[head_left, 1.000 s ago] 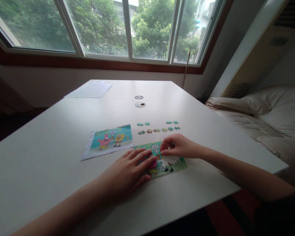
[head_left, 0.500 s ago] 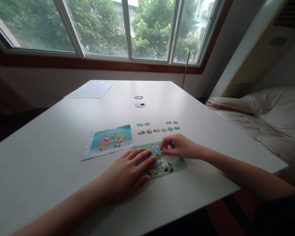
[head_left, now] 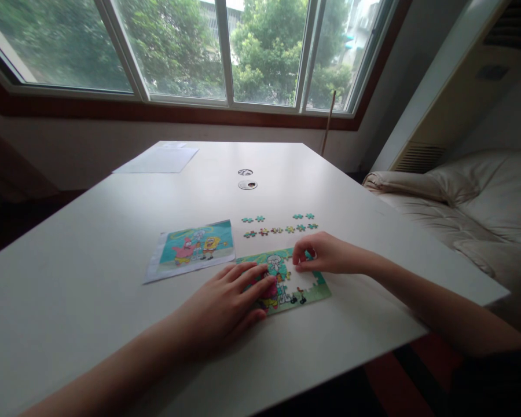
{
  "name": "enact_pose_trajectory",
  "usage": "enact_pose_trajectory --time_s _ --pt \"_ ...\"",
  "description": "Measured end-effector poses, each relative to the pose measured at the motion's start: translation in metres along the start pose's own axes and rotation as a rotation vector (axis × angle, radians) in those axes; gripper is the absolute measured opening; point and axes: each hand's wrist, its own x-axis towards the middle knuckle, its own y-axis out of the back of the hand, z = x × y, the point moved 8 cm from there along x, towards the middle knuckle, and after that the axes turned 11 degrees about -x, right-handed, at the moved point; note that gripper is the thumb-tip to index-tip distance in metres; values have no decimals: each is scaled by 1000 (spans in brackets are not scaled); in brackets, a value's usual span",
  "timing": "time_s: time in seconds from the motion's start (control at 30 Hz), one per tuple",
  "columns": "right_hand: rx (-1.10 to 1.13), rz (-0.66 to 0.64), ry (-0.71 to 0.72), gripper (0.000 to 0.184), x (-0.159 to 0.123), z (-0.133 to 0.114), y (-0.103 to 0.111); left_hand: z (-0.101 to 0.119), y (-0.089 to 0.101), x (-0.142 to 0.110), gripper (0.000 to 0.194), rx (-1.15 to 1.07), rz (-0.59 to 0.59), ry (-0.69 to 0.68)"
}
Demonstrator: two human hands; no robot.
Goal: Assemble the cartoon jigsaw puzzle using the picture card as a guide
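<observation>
A jigsaw puzzle (head_left: 319, 291) with cartoon figures lies near the table's front edge, with a white gap in its right half. My left hand (head_left: 237, 298) rests flat on its left part, fingers spread, covering some of the picture. Over the upper right of the gap is my right hand (head_left: 316, 253), thumb and forefinger curled together in a pinch. Whatever sits between those fingertips, if anything, is too small to make out. Behind the puzzle, several loose puzzle pieces (head_left: 276, 230) lie in two rows. Left of it is a reference picture (head_left: 197, 246) of the same figures.
The white table (head_left: 91, 255) stretches toward the window. At its far left lie white paper sheets (head_left: 156, 160). Two round inset covers (head_left: 247, 185) sit mid-table. On the right stands a cream leather sofa (head_left: 434, 202), and a thin stick (head_left: 329, 123) leans behind the table.
My right hand has moved slightly right and away from me, baring more of the gap beside the middle figure. My left hand has stayed in place on the puzzle.
</observation>
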Motion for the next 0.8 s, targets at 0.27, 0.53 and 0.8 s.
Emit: enact_pose_trajectory --time_s 0.27,0.53,0.8 --pt "-3 -13 24 11 -1 -3 -2 0 0 1 42 9 -4 -4" --pt "-18 12 30 15 0 -6 -5 0 0 0 42 6 2 -9" --pt "-29 60 41 9 1 -11 -3 -1 0 1 42 11 -4 1"
